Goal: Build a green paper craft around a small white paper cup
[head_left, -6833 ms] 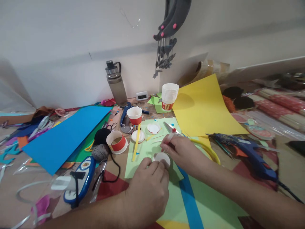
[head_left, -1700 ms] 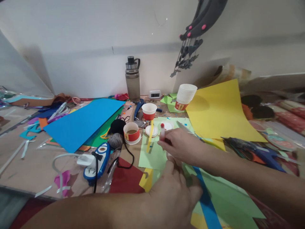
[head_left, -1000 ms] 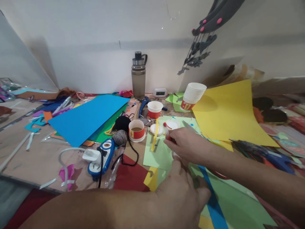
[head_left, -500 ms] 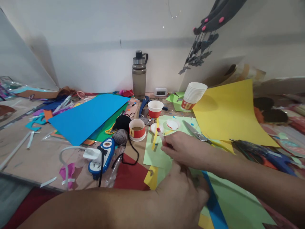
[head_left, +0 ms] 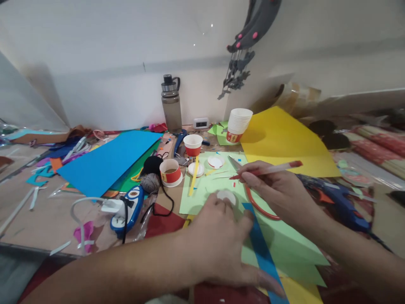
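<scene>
My right hand (head_left: pixel 272 185) is closed around a red pen (head_left: pixel 270 169), its tip angled down to the left above light green paper (head_left: pixel 209 185). My left hand (head_left: pixel 221 236) lies spread over the same paper, thumb stretched out toward the lower right. Its fingertips touch a small white disc (head_left: pixel 227 196). A blue paper strip (head_left: pixel 262 249) runs beside and under that hand. Close to the right hand are a scissor blade (head_left: pixel 234 162) and a red curved loop (head_left: pixel 257 207), partly covered by the fingers.
Behind are two red-and-white paper cups (head_left: pixel 193 145), a cup stack (head_left: pixel 239 124) and a water bottle (head_left: pixel 171 105). Blue card (head_left: pixel 110 160) lies left, yellow card (head_left: pixel 284 143) right. A blue power strip (head_left: pixel 128 211) and a blue glue gun (head_left: pixel 344 207) flank the hands.
My hands have moved apart. The right hand has shifted right and turned the pen tip downward; the left has spread over the paper, and the white disc has come into view. The camera view has shifted.
</scene>
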`<state>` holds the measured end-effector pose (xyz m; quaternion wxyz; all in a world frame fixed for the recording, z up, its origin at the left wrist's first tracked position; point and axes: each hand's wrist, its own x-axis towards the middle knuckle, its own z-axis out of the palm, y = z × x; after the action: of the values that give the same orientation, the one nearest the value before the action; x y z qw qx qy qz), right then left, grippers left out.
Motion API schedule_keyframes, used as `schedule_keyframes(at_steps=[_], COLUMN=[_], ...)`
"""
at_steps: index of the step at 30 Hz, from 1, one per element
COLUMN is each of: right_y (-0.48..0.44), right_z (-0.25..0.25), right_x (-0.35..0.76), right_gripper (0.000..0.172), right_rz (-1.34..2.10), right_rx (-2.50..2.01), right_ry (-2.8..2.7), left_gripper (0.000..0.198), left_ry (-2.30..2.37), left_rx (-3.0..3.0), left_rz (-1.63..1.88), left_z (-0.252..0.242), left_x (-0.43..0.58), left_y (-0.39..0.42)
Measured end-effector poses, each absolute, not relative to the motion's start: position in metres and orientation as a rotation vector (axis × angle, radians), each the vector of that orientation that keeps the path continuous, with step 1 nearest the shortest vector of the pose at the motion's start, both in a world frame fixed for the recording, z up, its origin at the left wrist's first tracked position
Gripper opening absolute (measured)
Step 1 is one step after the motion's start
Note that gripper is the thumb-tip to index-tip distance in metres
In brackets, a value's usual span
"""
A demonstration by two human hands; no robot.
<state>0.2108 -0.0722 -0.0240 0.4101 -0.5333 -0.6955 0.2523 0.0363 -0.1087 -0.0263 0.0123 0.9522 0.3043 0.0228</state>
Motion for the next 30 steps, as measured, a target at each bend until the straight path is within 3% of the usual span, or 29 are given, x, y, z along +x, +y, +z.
schedule_keyframes(at_steps=[4, 6, 19, 30], right_y=[-0.092, -0.102, -0.120, -0.116], right_z=[-0.028, -0.029, -0.051, -0.060], right_x=[0.225, 0.227, 0.185, 0.177], right_gripper=[0.023, 0.022, 0.013, 0.023], right_rz=[0.560, 0.512, 0.167, -0.134], right_rx=[-1.336, -1.309, -0.946, -0.879], right_ry=[-1.771, -1.805, -2.278, -2.492], left_gripper=[0.047, 0.033, 0.038, 0.037], left_ry=[0.905, 0.928, 0.655, 0.689], left_rx=[2.912, 2.822, 2.559, 2.652], left_rz=[-0.225, -0.387, -0.439, -0.508], left_z=[-0.002, 0.006, 0.014, 0.015], left_x=[0.036, 0.035, 0.035, 0.036], left_y=[-0.078, -0.060, -0.014, -0.018])
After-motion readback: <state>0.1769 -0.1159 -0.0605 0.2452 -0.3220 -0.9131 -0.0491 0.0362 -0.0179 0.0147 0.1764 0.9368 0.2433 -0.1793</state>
